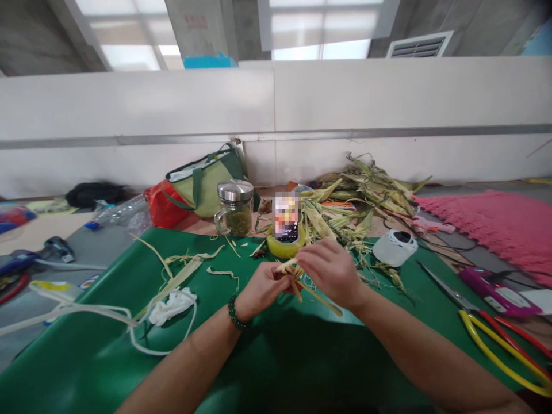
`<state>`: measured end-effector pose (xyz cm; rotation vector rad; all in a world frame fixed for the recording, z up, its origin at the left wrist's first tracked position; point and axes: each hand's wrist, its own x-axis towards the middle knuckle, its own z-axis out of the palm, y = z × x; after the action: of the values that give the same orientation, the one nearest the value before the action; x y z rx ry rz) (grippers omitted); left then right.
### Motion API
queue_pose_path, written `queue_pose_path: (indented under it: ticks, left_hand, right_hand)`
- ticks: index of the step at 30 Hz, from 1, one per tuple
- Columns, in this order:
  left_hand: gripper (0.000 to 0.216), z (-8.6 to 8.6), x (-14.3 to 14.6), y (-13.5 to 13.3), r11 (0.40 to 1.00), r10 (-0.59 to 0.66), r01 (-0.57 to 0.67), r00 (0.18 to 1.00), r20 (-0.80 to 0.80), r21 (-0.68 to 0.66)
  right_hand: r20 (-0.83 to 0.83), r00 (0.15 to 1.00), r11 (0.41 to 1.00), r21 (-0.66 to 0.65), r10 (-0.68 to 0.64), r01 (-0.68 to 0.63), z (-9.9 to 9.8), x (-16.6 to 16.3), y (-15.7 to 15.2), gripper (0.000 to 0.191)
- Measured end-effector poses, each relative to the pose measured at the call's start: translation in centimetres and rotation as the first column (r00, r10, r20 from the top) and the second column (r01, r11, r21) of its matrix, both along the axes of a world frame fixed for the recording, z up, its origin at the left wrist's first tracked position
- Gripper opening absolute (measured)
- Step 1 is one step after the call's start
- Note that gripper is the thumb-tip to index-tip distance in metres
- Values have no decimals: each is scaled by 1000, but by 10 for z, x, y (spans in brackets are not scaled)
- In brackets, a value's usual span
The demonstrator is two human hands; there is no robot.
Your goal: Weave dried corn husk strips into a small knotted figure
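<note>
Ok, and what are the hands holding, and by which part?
A bunch of pale husk strips. The left hand pinches it where the strips come together; the right hand is at its upper side, its exact grip unclear.

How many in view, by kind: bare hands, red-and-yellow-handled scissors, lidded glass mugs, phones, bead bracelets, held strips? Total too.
Hands: 2 (left hand, right hand)
Scissors: 1
Mug: 1
Phone: 1
Bracelet: 1
Strips: overlapping, not countable
Total: 6, strips excluded

The husk strips (324,299) are pale yellow, the mat (103,333) green.
</note>
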<state>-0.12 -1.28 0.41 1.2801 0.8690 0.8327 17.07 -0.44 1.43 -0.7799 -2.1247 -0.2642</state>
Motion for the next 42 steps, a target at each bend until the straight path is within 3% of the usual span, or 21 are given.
queue_pose_path:
  ticks: [3, 10, 14, 19, 25, 29, 35, 38, 42]
  left_hand:
    - [35, 2, -2, 2, 1000, -18, 18, 999, 28, -24]
    - [32, 1, -6, 9, 999, 38, -39, 998, 43, 6]
    - [35, -1, -6, 8, 993, 119, -120, 987, 104, 2]
    - [34, 4, -2, 2, 996, 86, -83, 992, 90, -43]
    - [31, 3, -1, 1, 1000, 10, -10, 999, 45, 3]
    - [29, 0, -4, 4, 995, -13, 20, 997, 75, -93]
    - [31, -1, -5, 5, 970, 7, 54, 968, 249, -237]
    - [32, -1, -6, 5, 977, -7, 59, 970, 244, -205]
    - [35, -2, -9, 8, 987, -1, 31, 982, 189, -156]
  right_hand:
    - [236, 962, 972, 154, 136, -176, 0, -5, -7, 22]
    - [318, 919, 917, 243, 232, -316, 4, -12, -20, 18]
    - [258, 946, 931, 254, 198, -264, 5, -16, -26, 22]
    - [118, 988, 978, 170, 99, -119, 2, -4, -8, 20]
    - [337, 938, 965, 206, 84, -160, -2, 0, -2, 24]
    - [420, 907, 973, 191, 41, -132, -2, -2, -2, 26]
    - [514, 856, 970, 229, -53, -78, -8, -7, 0, 29]
    - [482, 876, 977, 188, -6, -97, -9, -6, 3, 27]
    - [275, 953, 980, 112, 128, -164, 3, 10, 8, 29]
